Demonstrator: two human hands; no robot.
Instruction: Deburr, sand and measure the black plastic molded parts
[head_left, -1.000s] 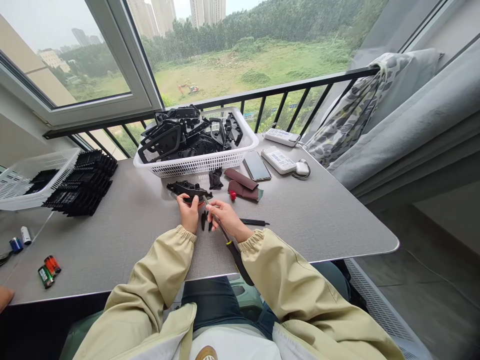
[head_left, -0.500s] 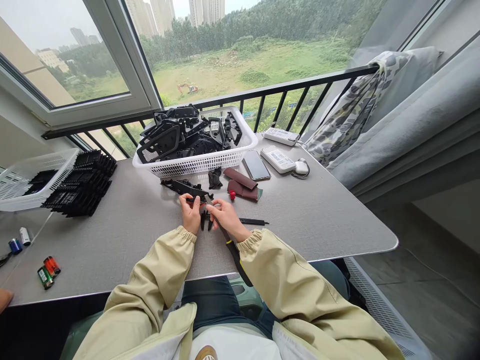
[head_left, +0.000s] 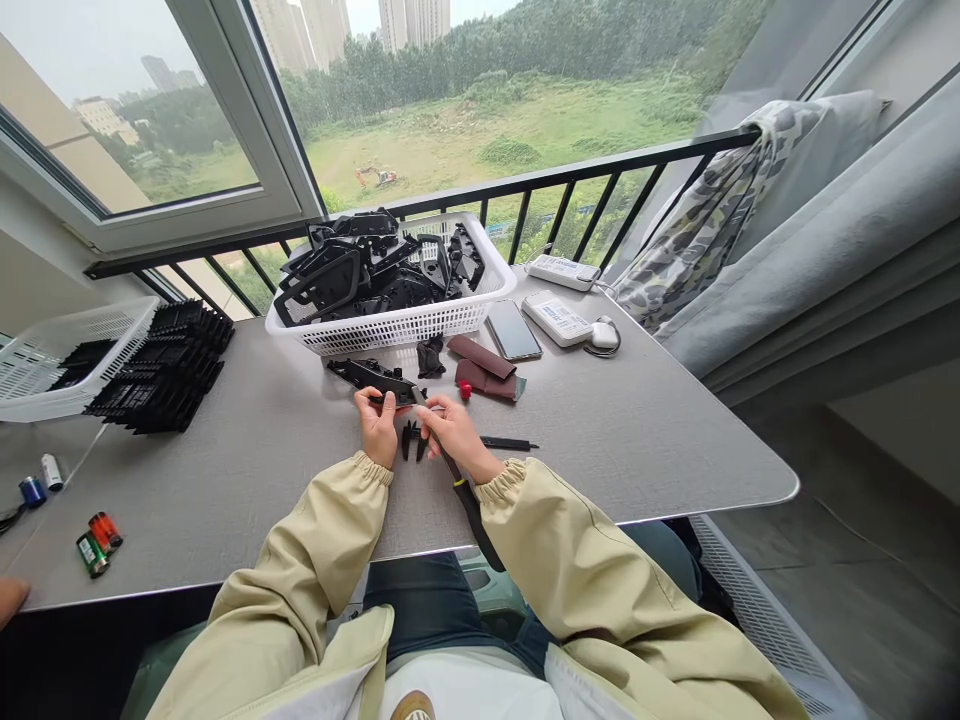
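Just ahead, a black plastic part (head_left: 367, 376) touches the left hand (head_left: 376, 428).

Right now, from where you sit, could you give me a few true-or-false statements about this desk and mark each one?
The right hand grips a slim tool with a black handle and a yellow band. True.

The left hand is holding a smartphone. False: it holds a long black plastic part; the dark-screened smartphone lies on the grey table.

A white perforated plastic basket is heaped with black plastic parts. True.

The ribbed black stack sits inside that basket. False: it stands at the table's left side, beside a second white basket.
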